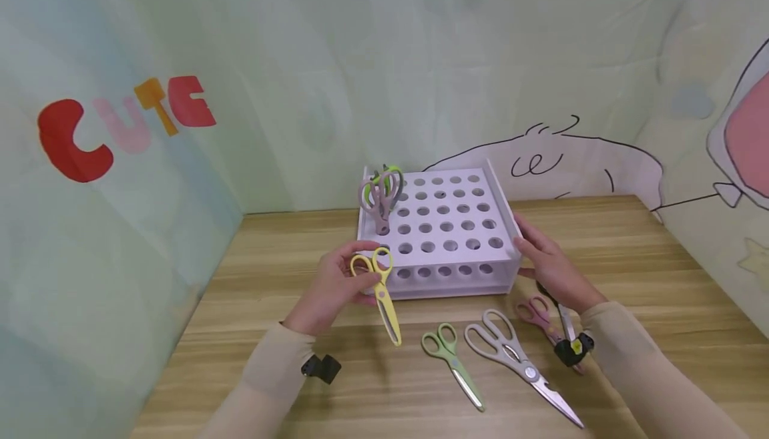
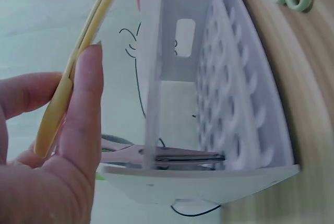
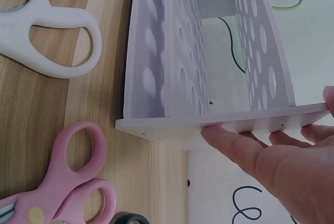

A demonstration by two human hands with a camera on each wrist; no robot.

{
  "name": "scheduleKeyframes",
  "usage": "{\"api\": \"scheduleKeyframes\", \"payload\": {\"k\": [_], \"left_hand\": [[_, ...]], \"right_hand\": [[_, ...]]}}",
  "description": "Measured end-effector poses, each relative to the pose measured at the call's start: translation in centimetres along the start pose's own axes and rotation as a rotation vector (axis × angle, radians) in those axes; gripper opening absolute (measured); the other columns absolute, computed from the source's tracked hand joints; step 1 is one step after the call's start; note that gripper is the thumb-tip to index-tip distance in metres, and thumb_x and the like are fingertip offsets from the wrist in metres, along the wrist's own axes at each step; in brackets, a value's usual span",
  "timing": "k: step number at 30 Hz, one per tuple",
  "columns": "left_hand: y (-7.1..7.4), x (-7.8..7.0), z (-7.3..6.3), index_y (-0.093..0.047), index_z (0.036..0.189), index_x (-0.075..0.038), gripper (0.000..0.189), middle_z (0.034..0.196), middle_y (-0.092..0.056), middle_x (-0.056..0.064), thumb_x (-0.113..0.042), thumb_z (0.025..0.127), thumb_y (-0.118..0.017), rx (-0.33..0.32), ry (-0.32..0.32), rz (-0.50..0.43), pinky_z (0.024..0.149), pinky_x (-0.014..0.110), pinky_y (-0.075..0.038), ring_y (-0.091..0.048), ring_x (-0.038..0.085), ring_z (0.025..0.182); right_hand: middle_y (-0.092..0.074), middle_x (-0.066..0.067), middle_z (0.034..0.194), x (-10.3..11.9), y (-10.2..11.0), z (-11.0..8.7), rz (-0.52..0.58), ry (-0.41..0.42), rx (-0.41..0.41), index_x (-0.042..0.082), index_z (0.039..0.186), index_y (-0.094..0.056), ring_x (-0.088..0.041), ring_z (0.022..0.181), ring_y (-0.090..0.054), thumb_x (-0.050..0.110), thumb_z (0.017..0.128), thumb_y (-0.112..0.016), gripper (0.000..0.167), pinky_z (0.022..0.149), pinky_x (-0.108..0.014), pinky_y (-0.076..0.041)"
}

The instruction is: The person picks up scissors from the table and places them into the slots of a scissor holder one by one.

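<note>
My left hand pinches a pair of yellow scissors by the handles, blades angled down, just off the front left corner of a white holder full of round holes. The left wrist view shows the scissors edge-on between thumb and fingers. Against the holder's right side panel rests my right hand, its fingers spread on the outer face and one fingertip at the top edge. Mauve-handled scissors stand in a left-column hole, with green-and-grey-handled scissors behind them.
On the wooden table in front of the holder lie green scissors and large grey-white kitchen scissors. Pink scissors and dark-handled scissors lie partly under my right wrist. A printed cloth hangs behind the table.
</note>
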State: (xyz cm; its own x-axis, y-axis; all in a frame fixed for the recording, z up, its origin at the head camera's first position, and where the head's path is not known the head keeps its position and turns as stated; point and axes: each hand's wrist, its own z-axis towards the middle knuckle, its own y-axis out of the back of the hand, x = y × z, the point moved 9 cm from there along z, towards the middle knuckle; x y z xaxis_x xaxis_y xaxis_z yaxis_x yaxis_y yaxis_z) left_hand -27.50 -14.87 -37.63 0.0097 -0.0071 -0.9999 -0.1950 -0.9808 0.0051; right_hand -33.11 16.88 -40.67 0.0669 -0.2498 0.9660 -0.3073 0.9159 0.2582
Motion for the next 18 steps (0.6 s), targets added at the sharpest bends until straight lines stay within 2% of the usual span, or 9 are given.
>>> {"api": "scheduleKeyframes", "payload": {"k": [7,14,18], "left_hand": [[1.6,-2.5,0.8,-0.053,0.135,-0.003,0.048,0.105,-0.059,0.018,0.009,0.090,-0.064,-0.092,-0.069,0.053,0.067,0.039,-0.061,-0.061,0.021,0.084],[2.1,-4.2,1.6,-0.052,0.135,-0.002,0.048,0.103,-0.057,0.017,0.009,0.089,-0.063,-0.137,-0.136,0.060,0.066,0.039,-0.061,-0.060,0.022,0.083],[2.5,-5.3,2.1,-0.051,0.134,-0.003,0.046,0.105,-0.058,0.018,0.007,0.090,-0.063,-0.190,-0.181,0.089,0.067,0.038,-0.061,-0.061,0.023,0.085]], "right_hand": [[-0.009,-0.008,0.165,0.0,-0.2,0.2,0.081,-0.020,0.024,0.026,0.160,-0.011,-0.040,0.145,-0.022,0.032,0.109,-0.037,0.058,0.101,-0.059,-0.042],[-0.013,-0.007,0.165,0.0,0.0,0.1,0.114,-0.058,0.031,0.026,0.160,-0.014,-0.041,0.145,-0.022,0.029,0.109,-0.038,0.057,0.099,-0.059,-0.044],[-0.013,-0.007,0.165,0.0,0.2,0.1,0.112,-0.059,0.031,0.027,0.160,-0.015,-0.041,0.145,-0.023,0.031,0.108,-0.040,0.057,0.098,-0.059,-0.045]]}}
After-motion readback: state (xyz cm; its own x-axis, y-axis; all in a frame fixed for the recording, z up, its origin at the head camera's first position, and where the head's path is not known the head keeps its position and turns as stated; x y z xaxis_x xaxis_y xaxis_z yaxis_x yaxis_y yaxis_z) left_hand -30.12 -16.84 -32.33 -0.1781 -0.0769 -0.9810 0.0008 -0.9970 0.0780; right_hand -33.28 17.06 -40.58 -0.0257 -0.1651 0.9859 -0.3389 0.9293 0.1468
